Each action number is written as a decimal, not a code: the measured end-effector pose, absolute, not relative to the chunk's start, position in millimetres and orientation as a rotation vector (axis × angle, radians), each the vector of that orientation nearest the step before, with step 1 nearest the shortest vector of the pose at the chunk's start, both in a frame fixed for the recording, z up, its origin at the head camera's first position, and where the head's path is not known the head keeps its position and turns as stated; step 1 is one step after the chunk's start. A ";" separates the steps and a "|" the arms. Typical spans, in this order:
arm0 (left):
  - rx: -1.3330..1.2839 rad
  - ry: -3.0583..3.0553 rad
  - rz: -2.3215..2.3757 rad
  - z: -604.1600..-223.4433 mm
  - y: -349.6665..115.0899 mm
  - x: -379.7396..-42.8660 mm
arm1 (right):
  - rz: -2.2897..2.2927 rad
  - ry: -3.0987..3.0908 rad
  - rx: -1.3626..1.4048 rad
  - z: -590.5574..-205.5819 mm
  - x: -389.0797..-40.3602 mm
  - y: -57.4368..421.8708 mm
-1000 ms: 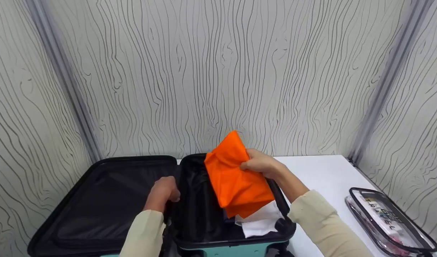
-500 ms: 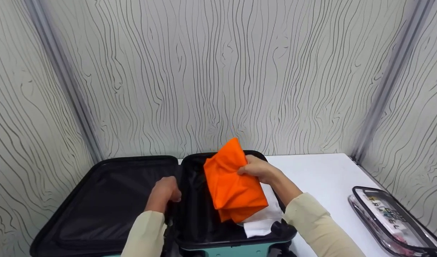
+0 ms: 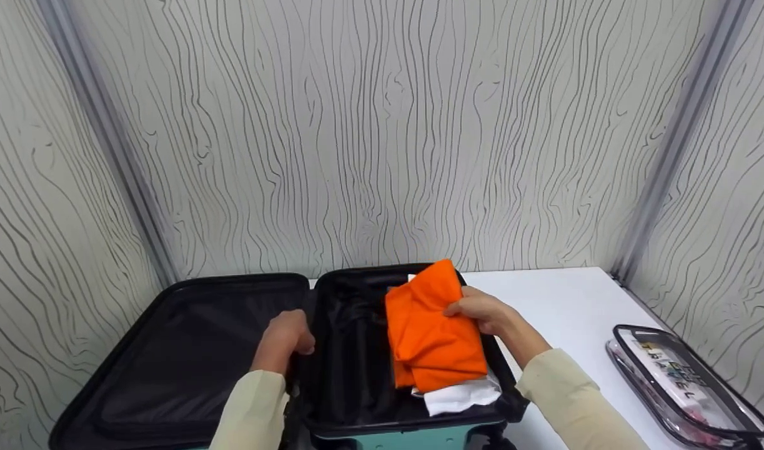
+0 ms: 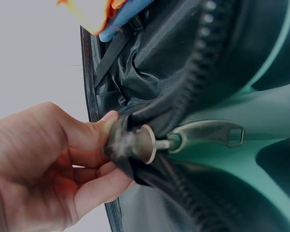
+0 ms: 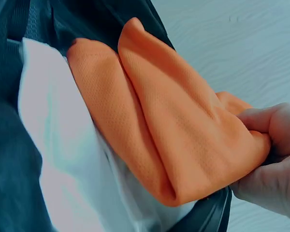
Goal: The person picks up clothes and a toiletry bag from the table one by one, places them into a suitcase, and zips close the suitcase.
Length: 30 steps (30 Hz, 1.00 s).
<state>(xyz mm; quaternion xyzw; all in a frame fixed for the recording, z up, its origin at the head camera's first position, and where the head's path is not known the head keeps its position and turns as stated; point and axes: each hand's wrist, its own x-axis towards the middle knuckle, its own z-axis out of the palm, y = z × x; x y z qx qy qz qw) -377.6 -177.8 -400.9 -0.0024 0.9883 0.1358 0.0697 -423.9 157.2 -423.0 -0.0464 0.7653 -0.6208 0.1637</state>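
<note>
While the right hand pinches the orange cloth over the open suitcase, lower centre of the frame, we note the left hand pinching the suitcase's zippered edge; we judge the orange cloth light, limp, best gripped through all folds.

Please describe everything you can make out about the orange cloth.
The orange cloth is bright and plain, folded in layers with soft creases; the right wrist view shows a fine, mesh-like texture. It lies slanted over the right half of the open suitcase, above a white cloth that it partly covers. The right grip pinches its right edge between thumb and fingers. How much of its weight rests below is unclear.
</note>
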 end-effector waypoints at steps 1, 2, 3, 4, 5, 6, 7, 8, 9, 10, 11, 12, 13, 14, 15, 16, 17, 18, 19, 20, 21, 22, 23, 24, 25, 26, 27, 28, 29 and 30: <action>-0.007 2.973 0.411 -401.1 -178.1 -377.6 | -1.766 2.185 -0.119 -424.0 -424.4 160.0; -0.004 2.970 0.415 -401.1 -178.3 -377.5 | -1.762 2.188 -0.108 -425.2 -424.9 162.5; -0.001 2.970 0.416 -401.1 -178.6 -377.4 | -1.757 2.194 -0.099 -426.3 -425.3 164.5; 0.001 2.970 0.416 -401.2 -178.9 -377.4 | -1.753 2.200 -0.091 -427.3 -425.3 166.1; 0.004 2.972 0.415 -401.4 -179.2 -377.5 | -1.745 2.214 -0.085 -428.1 -425.2 167.4; 0.006 2.973 0.412 -401.6 -179.4 -377.6 | -1.730 2.232 -0.086 -428.8 -424.9 168.3; 0.009 2.975 0.408 -401.5 -179.6 -377.6 | -1.711 2.265 -0.090 -429.6 -424.4 168.9; 0.010 2.976 0.403 -401.8 -179.8 -377.8 | -1.690 2.313 -0.088 -430.1 -423.4 168.8; 0.010 2.977 0.398 -402.0 -180.0 -378.0 | -1.646 2.392 -0.093 -430.3 -422.4 168.4; 0.011 2.979 0.393 -402.4 -180.2 -378.2 | -1.585 2.483 -0.108 -429.9 -421.2 167.8; 0.013 2.981 0.392 -402.6 -180.1 -378.2 | -1.509 2.581 -0.123 -429.0 -419.8 166.8; 0.017 2.987 0.389 -402.8 -180.1 -378.3 | -1.427 2.679 -0.138 -427.7 -418.2 165.5; 0.024 2.992 0.385 -402.8 -179.9 -378.2 | -1.318 2.789 -0.155 -425.8 -416.5 164.0; 0.029 2.996 0.383 -402.9 -179.6 -378.2 | -1.199 2.891 -0.174 -423.2 -414.3 162.0; 0.030 2.998 0.385 -402.8 -179.2 -378.2 | -1.076 2.975 -0.204 -420.2 -412.2 160.0; 0.028 3.001 0.389 -403.1 -179.9 -377.8 | -0.977 3.029 -0.239 -416.9 -410.1 156.4; 0.026 3.002 0.392 -403.2 -180.7 -377.3 | -0.889 3.066 -0.278 -413.7 -408.0 152.5; 0.025 3.003 0.393 -403.5 -181.6 -377.2 | -0.800 3.095 -0.317 -410.6 -405.8 148.4; 0.021 3.001 0.398 -403.4 -182.2 -376.8 | -0.717 3.110 -0.359 -407.4 -403.7 144.4; 0.014 2.998 0.406 -403.2 -182.6 -376.5 | -0.669 3.106 -0.396 -405.0 -402.1 140.8; 0.012 2.995 0.403 -402.9 -182.8 -376.4 | -0.634 3.087 -0.423 -403.3 -401.2 137.5; 0.011 2.994 0.399 -402.6 -182.9 -376.4 | -0.603 3.065 -0.446 -402.1 -400.7 134.9; 0.010 2.990 0.399 -402.2 -182.5 -376.1 | -0.572 3.036 -0.461 -401.7 -401.2 132.9; 0.007 2.987 0.399 -402.0 -181.7 -376.1 | -0.545 3.000 -0.467 -401.6 -402.3 131.6; 0.003 2.983 0.402 -401.6 -180.8 -375.7 | -0.523 2.960 -0.468 -401.8 -403.9 130.9; 0.000 2.981 0.402 -401.3 -179.7 -375.5 | -0.497 2.924 -0.460 -402.9 -406.3 130.8; -0.003 2.981 0.399 -401.2 -178.5 -375.3 | -0.469 2.890 -0.448 -403.9 -409.0 130.9; -0.006 2.981 0.407 -401.3 -177.4 -375.0 | -0.438 2.862 -0.438 -404.9 -411.7 131.5; -0.010 2.982 0.412 -401.5 -176.1 -374.8 | -0.413 2.835 -0.429 -406.1 -414.6 132.5; -0.008 2.985 0.412 -401.8 -174.9 -375.0 | -0.389 2.810 -0.421 -407.2 -417.4 133.8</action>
